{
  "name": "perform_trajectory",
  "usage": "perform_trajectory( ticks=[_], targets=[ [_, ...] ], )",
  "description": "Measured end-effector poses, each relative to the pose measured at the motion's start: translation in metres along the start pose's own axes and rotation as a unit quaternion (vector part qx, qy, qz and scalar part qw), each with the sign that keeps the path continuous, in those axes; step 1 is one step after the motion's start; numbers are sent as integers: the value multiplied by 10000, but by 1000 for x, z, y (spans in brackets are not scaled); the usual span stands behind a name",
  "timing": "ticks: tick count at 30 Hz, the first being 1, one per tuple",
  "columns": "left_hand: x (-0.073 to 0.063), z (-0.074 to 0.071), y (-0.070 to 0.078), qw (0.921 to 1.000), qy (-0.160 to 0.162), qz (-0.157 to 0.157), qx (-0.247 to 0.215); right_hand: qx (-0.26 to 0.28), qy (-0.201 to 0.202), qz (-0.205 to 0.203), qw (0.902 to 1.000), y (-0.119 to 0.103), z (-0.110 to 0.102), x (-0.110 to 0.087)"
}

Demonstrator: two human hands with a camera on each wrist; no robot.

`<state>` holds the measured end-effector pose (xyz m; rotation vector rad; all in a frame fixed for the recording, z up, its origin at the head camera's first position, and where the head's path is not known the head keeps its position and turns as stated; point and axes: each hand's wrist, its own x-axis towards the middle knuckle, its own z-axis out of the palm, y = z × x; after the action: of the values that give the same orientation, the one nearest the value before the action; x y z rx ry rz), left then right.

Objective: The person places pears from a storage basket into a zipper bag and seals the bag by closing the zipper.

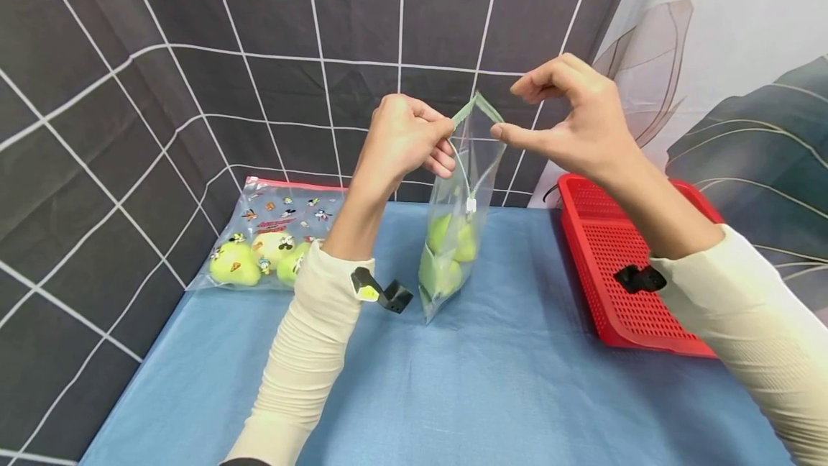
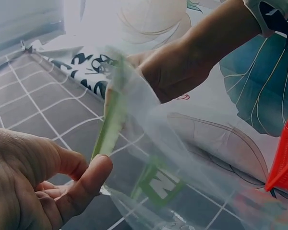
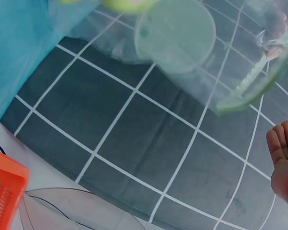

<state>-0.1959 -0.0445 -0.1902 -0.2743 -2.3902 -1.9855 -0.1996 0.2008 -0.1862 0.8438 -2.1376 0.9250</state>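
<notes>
A clear zip bag (image 1: 470, 171) with a green top edge and a white slider (image 1: 471, 205) hangs upright over the blue cloth, its mouth spread apart. Several green fruits (image 1: 446, 275) sit in its lower part. My left hand (image 1: 406, 135) pinches the green edge between thumb and fingers, seen closely in the left wrist view, where a green printed square (image 2: 159, 186) shows on the bag. My right hand (image 1: 576, 113) is at the other side of the mouth, thumb tip right at the green edge, its fingers raised well apart from the thumb and holding nothing.
At the back left, a second clear zip bag (image 1: 284, 207) with a red top edge and cartoon prints lies on the blue cloth (image 1: 453, 394), with several green fruits inside. A red plastic basket (image 1: 585, 272) stands on the right. Behind rises a dark grid-patterned sheet (image 1: 272, 13).
</notes>
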Motion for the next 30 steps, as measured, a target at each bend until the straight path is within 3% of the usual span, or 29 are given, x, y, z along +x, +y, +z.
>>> perform_trajectory(
  ticks=[5,11,17,21,26,30],
  targets=[
    [1,0,-1,10000,38,-14,0,-198,85,87,9997,-1,3,-11],
    [4,0,-1,9998,121,-21,152,-66,106,-35,9999,-7,11,-39],
    [9,0,1,9954,309,-10,902,385,-1,-490,9981,-20,28,-67],
    [13,-2,5,9884,210,-44,1503,705,-10,-849,9939,-32,44,-80],
    [19,-4,10,9814,41,-149,1915,430,-117,-1100,9929,-43,58,-84],
    [24,-4,13,9722,-45,-232,2331,295,-94,-1058,9939,-46,62,-84]
  ],
)
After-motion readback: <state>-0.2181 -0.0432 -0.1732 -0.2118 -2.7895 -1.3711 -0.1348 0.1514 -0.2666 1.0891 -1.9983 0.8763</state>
